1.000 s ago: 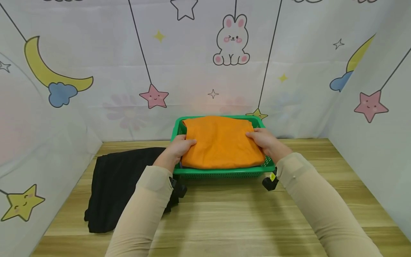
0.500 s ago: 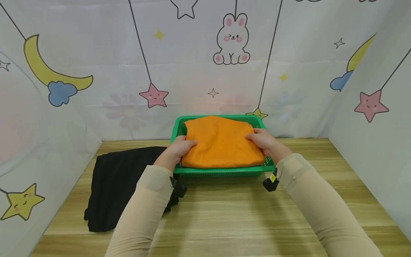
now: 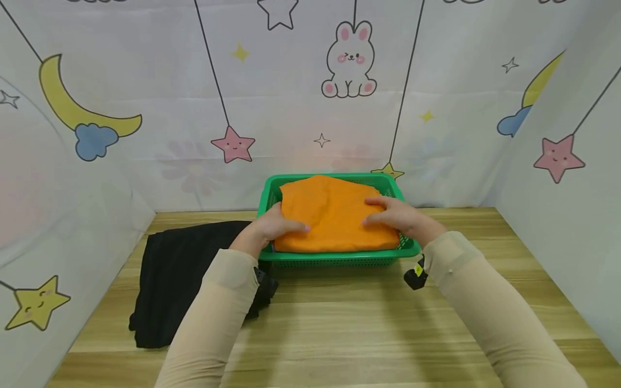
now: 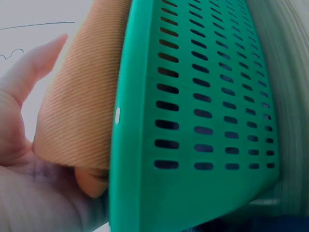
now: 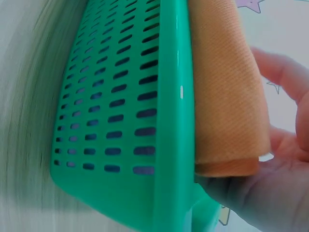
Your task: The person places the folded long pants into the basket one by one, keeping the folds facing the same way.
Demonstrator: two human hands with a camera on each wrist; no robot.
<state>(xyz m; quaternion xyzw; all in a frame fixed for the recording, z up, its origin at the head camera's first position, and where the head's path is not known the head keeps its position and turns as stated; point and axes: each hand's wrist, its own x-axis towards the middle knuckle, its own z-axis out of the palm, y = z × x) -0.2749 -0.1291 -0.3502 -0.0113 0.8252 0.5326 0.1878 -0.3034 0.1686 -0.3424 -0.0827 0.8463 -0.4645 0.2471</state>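
An orange folded cloth lies in a green plastic basket at the back of the table. At its left end is my left hand, thumb straight out over the cloth. The left wrist view shows that thumb lifted off the fabric and the palm beside the folded edge. My right hand is at the right end, thumb and a finger spread apart over the cloth. In the right wrist view the hand is beside the fold, its upper digit raised from it. Other fingers are partly hidden behind the cloth.
Black folded fabric lies on the wooden table left of the basket, partly behind my left sleeve. A white curtain with cartoon prints hangs behind the basket and along both sides.
Both hands have loosened from the cloth's ends. The left thumb has stretched out to the right, and the right hand's fingers have spread. The basket and the black fabric stay in place.
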